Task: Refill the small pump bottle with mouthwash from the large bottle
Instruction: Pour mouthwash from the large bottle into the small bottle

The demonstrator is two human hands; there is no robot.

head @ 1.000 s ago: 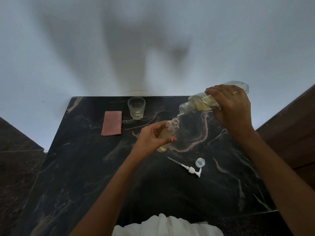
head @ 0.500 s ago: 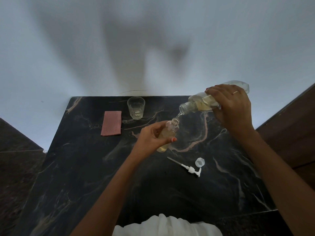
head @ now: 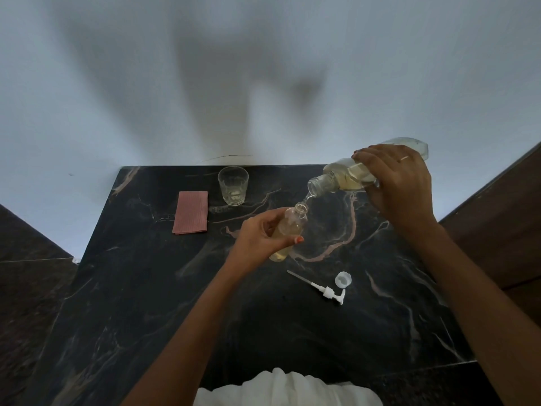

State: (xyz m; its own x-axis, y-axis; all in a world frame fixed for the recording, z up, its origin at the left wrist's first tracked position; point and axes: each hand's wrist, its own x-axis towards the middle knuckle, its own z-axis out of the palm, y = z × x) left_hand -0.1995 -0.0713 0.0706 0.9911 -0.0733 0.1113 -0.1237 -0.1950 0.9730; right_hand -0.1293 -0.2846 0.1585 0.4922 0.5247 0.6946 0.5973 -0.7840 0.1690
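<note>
My left hand (head: 260, 234) grips the small clear bottle (head: 292, 222), which tilts right with its open neck up and pale yellow liquid inside. My right hand (head: 398, 186) holds the large clear bottle (head: 342, 178) tipped nearly flat, mouth pointing down-left just above the small bottle's neck. A thin stream of yellowish mouthwash runs between the two mouths. The white pump head (head: 322, 290) with its dip tube lies on the black marble table (head: 146, 288) to the right of the small bottle. A clear cap (head: 343, 279) lies beside the pump.
An empty drinking glass (head: 233, 186) stands at the table's back edge, with a folded pink cloth (head: 191, 211) to its left. A white wall rises behind the table. Dark wood borders the right side, dark floor the left.
Both hands and both bottles hold nearly the same pose while the stream keeps running. The large bottle's rear end has lifted very slightly.
</note>
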